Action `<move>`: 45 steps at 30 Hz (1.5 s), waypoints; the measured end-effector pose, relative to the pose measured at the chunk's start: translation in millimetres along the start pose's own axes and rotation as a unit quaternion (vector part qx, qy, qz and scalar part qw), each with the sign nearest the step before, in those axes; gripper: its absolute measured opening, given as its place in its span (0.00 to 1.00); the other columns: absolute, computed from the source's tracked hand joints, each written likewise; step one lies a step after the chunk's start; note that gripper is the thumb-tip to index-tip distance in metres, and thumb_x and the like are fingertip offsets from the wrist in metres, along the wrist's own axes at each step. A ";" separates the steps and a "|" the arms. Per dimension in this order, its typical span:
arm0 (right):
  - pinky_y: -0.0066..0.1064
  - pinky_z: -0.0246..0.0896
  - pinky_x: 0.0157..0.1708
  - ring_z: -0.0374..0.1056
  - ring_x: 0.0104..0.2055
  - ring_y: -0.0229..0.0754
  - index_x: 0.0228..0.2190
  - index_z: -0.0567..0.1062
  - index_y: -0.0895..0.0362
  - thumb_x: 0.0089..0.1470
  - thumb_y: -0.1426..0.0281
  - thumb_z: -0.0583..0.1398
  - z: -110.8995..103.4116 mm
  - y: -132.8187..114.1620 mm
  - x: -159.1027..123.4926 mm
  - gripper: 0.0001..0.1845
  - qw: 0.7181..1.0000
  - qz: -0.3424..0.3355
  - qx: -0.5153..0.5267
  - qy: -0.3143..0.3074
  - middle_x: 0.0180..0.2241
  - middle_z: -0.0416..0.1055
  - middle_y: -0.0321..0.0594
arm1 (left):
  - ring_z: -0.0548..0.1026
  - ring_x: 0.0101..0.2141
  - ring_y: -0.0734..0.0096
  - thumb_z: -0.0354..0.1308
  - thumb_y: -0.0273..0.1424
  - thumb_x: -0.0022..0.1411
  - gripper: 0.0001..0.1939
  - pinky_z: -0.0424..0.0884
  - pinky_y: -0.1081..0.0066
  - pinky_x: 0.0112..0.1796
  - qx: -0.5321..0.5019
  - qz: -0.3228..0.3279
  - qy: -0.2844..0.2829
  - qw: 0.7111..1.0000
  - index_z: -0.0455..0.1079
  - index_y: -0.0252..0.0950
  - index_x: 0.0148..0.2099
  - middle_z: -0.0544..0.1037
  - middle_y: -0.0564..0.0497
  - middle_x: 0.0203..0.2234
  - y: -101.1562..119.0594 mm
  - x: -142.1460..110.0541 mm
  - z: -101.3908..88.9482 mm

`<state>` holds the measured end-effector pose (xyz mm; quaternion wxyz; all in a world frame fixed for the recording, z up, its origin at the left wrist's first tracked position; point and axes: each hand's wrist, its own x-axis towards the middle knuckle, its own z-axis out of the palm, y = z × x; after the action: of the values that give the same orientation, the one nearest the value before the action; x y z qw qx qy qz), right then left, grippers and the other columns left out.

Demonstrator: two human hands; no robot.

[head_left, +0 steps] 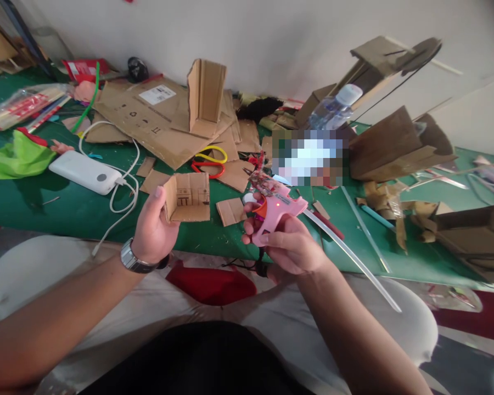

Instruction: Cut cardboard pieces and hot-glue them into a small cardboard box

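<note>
My left hand (155,227), with a watch on its wrist, holds a small cardboard box piece (191,197) by its left side; the hollow of the piece faces me. Closed around the handle of a pink hot glue gun (275,211) is my right hand (290,241). A small light glows on the gun's body, and its nozzle end points up and left. From the rear of the gun a long clear glue stick (354,260) slopes down to the right. The gun and the box piece are apart. A loose cardboard square (230,212) lies between them on the table.
Scissors with red and yellow handles (209,162) lie beyond the box piece. A white power bank (85,172) with a cable is at left. Flat cardboard (148,120) bears an upright folded piece (206,99). A bottle (335,107) and cardboard constructions (395,145) stand at right.
</note>
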<state>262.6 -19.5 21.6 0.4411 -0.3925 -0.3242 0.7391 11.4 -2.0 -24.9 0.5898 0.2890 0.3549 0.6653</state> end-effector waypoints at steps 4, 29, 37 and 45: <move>0.34 0.80 0.37 0.74 0.42 0.41 0.49 0.82 0.52 0.41 0.81 0.75 -2.3 1.2 -0.6 0.31 0.999 0.006 0.016 -0.037 0.53 0.73 0.42 | 0.71 0.72 0.36 0.67 0.54 0.72 0.24 0.76 0.47 0.67 0.000 -0.019 -0.019 1.000 0.85 0.41 0.55 0.87 0.47 0.56 -0.1 -1.8 -0.6; 0.27 0.64 0.15 0.67 0.23 0.37 0.42 0.82 0.56 0.64 0.57 0.73 -1.5 -4.2 -12.0 0.16 0.989 0.064 0.009 -0.131 0.32 0.75 0.38 | 0.77 0.65 0.46 0.78 0.44 0.64 0.32 0.77 0.54 0.62 0.115 0.000 -0.165 0.980 0.78 0.44 0.67 0.80 0.40 0.63 -17.2 -10.8 -18.8; 0.27 0.66 0.15 0.67 0.24 0.38 0.42 0.81 0.56 0.63 0.55 0.73 0.0 -7.9 -12.7 0.18 0.991 0.048 0.001 -0.121 0.31 0.73 0.38 | 0.81 0.62 0.53 0.74 0.44 0.69 0.24 0.79 0.58 0.61 -0.001 -0.105 -0.129 0.986 0.80 0.44 0.64 0.81 0.44 0.64 -9.8 -10.1 -12.4; 0.30 0.64 0.15 0.67 0.21 0.39 0.42 0.80 0.56 0.61 0.53 0.74 -0.2 -11.1 -14.9 0.21 0.993 0.041 -0.025 -0.106 0.29 0.75 0.37 | 0.77 0.68 0.48 0.72 0.44 0.70 0.24 0.79 0.51 0.65 -0.011 -0.155 -0.105 0.982 0.78 0.42 0.63 0.80 0.43 0.66 -3.6 -10.0 -9.2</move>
<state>271.7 -28.5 35.2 0.3637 -0.3354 -0.3712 0.7858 7.5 -13.0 -32.8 0.7229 0.2920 0.3242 0.5357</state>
